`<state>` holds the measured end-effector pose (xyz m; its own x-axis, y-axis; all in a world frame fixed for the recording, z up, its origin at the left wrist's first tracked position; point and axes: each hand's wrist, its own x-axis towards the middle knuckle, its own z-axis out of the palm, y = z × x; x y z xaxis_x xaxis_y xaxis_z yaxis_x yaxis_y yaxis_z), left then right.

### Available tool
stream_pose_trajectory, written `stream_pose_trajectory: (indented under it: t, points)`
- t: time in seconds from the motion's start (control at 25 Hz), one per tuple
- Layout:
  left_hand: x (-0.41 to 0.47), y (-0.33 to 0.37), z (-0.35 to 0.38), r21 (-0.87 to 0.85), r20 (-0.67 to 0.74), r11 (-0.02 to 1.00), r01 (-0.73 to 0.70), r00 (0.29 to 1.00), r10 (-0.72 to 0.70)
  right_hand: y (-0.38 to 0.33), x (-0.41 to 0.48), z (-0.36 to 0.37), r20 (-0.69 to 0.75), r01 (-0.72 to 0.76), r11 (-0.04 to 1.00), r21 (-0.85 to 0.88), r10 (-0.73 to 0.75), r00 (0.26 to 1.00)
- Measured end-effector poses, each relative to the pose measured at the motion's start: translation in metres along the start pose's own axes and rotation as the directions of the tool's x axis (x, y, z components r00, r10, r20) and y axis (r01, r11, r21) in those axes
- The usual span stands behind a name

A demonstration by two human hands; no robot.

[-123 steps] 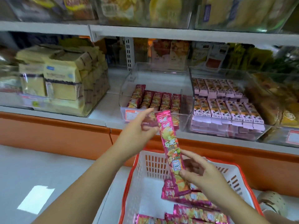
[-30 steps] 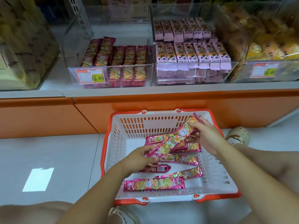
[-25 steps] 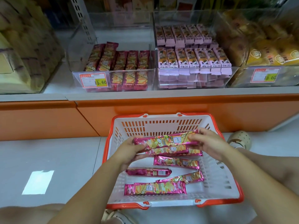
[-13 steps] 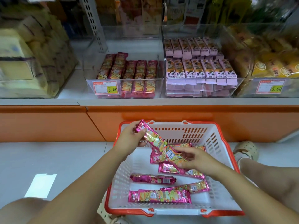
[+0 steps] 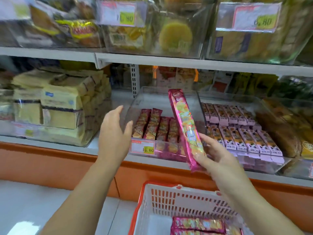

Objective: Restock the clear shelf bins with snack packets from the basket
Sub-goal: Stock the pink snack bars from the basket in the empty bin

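Shop shelves (image 5: pixel 169 61) fill the background while the right hand (image 5: pixel 218 158) grips a packet (image 5: pixel 183 122) by its lower end, its top leaning over the part-filled bin (image 5: pixel 152 97) just beyond, the left hand (image 5: pixel 113 133) spread empty alongside, more packets (image 5: pixel 198 223) left in the basket (image 5: pixel 169 197) below.

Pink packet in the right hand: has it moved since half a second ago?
Yes. The pink packet, then low over the basket in both hands, is now raised against the clear bin, gripped by the right hand alone.
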<state>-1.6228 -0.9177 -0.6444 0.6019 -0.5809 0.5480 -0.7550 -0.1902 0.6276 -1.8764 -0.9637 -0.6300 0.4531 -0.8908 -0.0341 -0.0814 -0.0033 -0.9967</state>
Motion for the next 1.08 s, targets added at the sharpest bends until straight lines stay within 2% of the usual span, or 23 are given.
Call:
stream_pose_trajectory:
  t: [0.12,0.28,0.36,0.44,0.68,0.76,0.84,0.92,0.96,1.0,1.08]
  points:
    - [0.003,-0.015,0.011,-0.011,0.166,0.986,0.166,0.973,-0.162,-0.023,0.067,0.028,-0.071,0.040,0.982,-0.182,-0.054,0.996]
    - [0.005,-0.025,0.018,0.004,0.267,0.981,0.193,0.945,-0.187,-0.010,0.139,0.056,-0.091,-0.178,0.908,-0.378,0.155,0.984]
    - [0.008,-0.028,0.021,0.005,0.281,0.974,0.226,0.934,-0.218,0.001,0.153,0.066,-0.027,-0.235,0.775,-0.587,0.272,0.962]
    - [0.009,-0.028,0.023,0.008,0.282,0.971,0.238,0.931,-0.230,0.001,0.155,0.073,0.028,-0.190,0.618,-0.763,0.326,0.945]
    - [0.009,-0.037,0.024,-0.027,0.303,0.980,0.197,0.936,-0.179,-0.003,0.151,0.075,0.074,-0.115,0.545,-0.830,0.313,0.947]
    - [0.007,-0.034,0.021,-0.018,0.308,0.981,0.193,0.934,-0.178,-0.003,0.144,0.071,0.098,-0.056,0.574,-0.817,0.234,0.967]
    - [0.001,-0.030,0.016,-0.008,0.273,0.991,0.132,0.954,-0.124,-0.006,0.128,0.059,0.070,0.062,0.687,-0.724,-0.016,0.997]
    - [-0.009,-0.022,0.006,0.038,0.130,0.999,-0.030,0.991,0.025,-0.006,0.093,0.038,-0.058,0.218,0.826,-0.519,-0.289,0.956]
    - [-0.017,-0.016,0.002,0.049,0.045,0.992,-0.120,0.992,0.118,-0.001,0.071,0.025,-0.130,0.305,0.857,-0.415,-0.388,0.912]
    - [-0.027,-0.010,0.000,0.038,-0.008,0.979,-0.200,0.980,0.200,0.011,0.048,0.012,-0.195,0.366,0.861,-0.354,-0.450,0.871]
    - [-0.057,0.001,0.008,-0.016,0.038,0.948,-0.318,0.947,0.318,0.056,0.012,-0.015,-0.277,0.349,0.868,-0.353,-0.453,0.848]
